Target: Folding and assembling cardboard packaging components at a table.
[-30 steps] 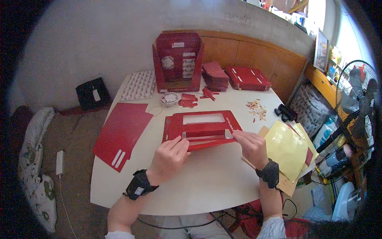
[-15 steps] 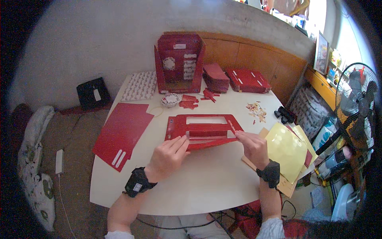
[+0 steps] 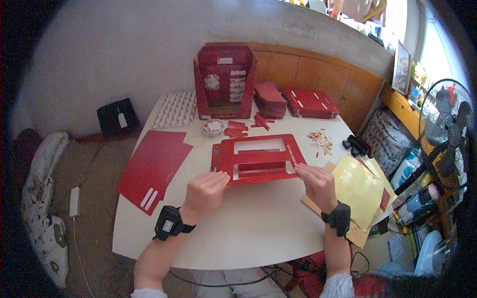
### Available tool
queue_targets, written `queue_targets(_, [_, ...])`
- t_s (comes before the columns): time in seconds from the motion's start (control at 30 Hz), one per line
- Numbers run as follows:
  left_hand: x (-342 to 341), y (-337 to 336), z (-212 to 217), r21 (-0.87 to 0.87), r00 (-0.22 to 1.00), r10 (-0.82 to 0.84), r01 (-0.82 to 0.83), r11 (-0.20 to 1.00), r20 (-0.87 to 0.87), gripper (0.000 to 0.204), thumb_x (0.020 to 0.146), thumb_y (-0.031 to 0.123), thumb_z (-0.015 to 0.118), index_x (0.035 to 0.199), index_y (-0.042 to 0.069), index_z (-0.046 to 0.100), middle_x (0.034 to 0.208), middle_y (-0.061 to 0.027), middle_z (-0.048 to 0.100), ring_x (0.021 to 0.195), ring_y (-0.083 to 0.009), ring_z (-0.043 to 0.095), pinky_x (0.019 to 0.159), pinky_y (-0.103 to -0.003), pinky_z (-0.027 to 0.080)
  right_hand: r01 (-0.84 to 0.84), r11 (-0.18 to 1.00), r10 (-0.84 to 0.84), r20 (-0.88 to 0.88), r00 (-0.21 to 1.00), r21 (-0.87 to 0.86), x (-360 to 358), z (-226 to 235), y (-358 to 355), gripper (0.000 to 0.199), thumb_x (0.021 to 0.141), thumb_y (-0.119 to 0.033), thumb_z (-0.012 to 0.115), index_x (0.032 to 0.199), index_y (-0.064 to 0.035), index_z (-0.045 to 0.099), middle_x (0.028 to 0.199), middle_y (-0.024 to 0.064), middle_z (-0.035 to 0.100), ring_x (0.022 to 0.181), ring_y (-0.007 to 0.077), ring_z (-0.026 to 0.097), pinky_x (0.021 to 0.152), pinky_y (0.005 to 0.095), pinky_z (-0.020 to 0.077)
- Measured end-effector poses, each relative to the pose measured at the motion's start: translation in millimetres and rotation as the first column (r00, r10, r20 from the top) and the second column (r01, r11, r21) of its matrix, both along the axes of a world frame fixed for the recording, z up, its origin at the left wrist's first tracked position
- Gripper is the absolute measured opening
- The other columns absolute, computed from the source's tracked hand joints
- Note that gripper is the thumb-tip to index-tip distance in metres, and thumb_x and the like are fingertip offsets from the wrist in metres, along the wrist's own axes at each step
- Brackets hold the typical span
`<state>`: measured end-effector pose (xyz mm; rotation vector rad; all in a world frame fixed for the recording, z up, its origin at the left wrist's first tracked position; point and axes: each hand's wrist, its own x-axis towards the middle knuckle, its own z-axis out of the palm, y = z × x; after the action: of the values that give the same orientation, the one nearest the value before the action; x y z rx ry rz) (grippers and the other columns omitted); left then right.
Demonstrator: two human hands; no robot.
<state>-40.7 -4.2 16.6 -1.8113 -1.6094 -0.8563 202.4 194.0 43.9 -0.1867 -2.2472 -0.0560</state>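
A red folded card piece point(image 3: 226, 151) with two long rectangular windows lies tilted at the middle of the table, pinched along its near edge. My left hand point(image 3: 206, 193), fingers together, grips its near left corner. At the near right corner my right hand point(image 3: 317, 188) holds it between thumb and fingers. Through the windows show pale areas and a red inner layer. Beside my left hand are flat red card sheets point(image 3: 154, 164) with two white slots. My thumbs are mostly hidden.
At the back stand an upright red display box point(image 3: 226, 107), a red card stack point(image 3: 270, 99) and red slotted pieces point(image 3: 312, 102). A bowl of white bits point(image 3: 213, 127), scraps point(image 3: 320, 141), yellow sheets point(image 3: 357, 191) and a white sticker sheet point(image 3: 175, 109) surround the work. A fan point(image 3: 447, 134) stands right.
The card piece's near edge, bowed before, now looks flatter, and its windows show more fully. My left hand has shifted slightly left and down along the edge; my right hand keeps its corner.
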Motion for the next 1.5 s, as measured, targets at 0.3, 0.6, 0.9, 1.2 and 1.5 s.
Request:
queue_targets(0.3, [3.9, -0.3, 5.1, 0.022, 0.979, 0.169, -0.167, 0.986, -0.119, 0.031, 0.068, 0.009, 0.067, 0.097, 0.0, 0.065, 0.103, -0.0146, 0.065, 0.1, -0.0273, 0.062, 0.092, -0.045, 0.045, 0.003, 0.996, -0.005, 0.016, 1.0, 0.087, -2.1, -0.9, -13.7, 0.021, 0.077, -0.003, 0.061, 0.096, -0.0063, 0.067, 0.096, 0.0096, 0.07, 0.088, 0.024, 0.069, 0.075, 0.0364, 0.0556])
queue_targets(0.6, [35.4, -2.3, -11.3, -0.014, 0.992, 0.123, -0.124, 0.992, -0.036, 0.028, 0.076, 0.006, 0.055, 0.103, 0.001, 0.061, 0.105, -0.0115, 0.06, 0.105, -0.028, 0.055, 0.101, -0.059, 0.032, -0.311, 0.939, 0.303, 0.079, 0.95, 0.144, -15.0, -8.5, -53.8, 0.031, 0.082, -0.018, 0.066, 0.109, -0.0034, 0.063, 0.108, 0.0093, 0.066, 0.097, 0.0231, 0.064, 0.081, 0.0353, 0.0537])
queue_targets(0.9, [-9.6, 6.2, -15.5, 0.326, 0.882, -0.158, 0.005, 0.945, 0.444, 0.018, 0.097, 0.013, 0.047, 0.106, -0.002, 0.05, 0.107, -0.0197, 0.053, 0.108, -0.034, 0.054, 0.098, -0.039, 0.039, -0.269, 0.946, 0.139, -0.522, 0.841, -0.182, 4.2, -18.3, -1.5, 0.078, 0.083, -0.036, 0.066, 0.14, -0.0022, 0.024, 0.139, 0.023, 0.04, 0.123, 0.0338, 0.043, 0.104, 0.0437, 0.032])
queue_targets(1.2, [-12.1, 17.8, -37.1, 0.353, 0.525, -0.475, 0.321, 0.879, 0.706, 0.028, 0.09, 0.012, 0.059, 0.11, 0.004, 0.041, 0.128, -0.0222, 0.043, 0.124, -0.0308, 0.045, 0.101, -0.043, 0.04, -0.083, 0.974, 0.056, -0.134, 0.989, -0.209, -11.6, -15.1, -17.1, 0.119, 0.058, -0.034, 0.087, 0.145, -0.002, 0.012, 0.15, 0.0251, 0.02, 0.135, 0.0408, 0.026, 0.111, 0.0486, 0.0217])
queue_targets(1.5, [-56.9, 50.2, -105.0, 0.578, -0.627, -0.24, 0.413, 0.704, 0.741, 0.054, 0.091, 0.019, 0.059, 0.136, 0.006, 0.032, 0.136, -0.0154, 0.04, 0.124, -0.0257, 0.044, 0.106, -0.039, 0.035, -0.131, 0.99, 0.11, -0.284, 0.952, -0.054, -18.5, -33.4, -19.2, 0.082, 0.059, -0.012, 0.081, 0.131, -0.0101, 0.041, 0.102, 0.0093, 0.056, 0.092, 0.0293, 0.054, 0.078, 0.0407, 0.0436])
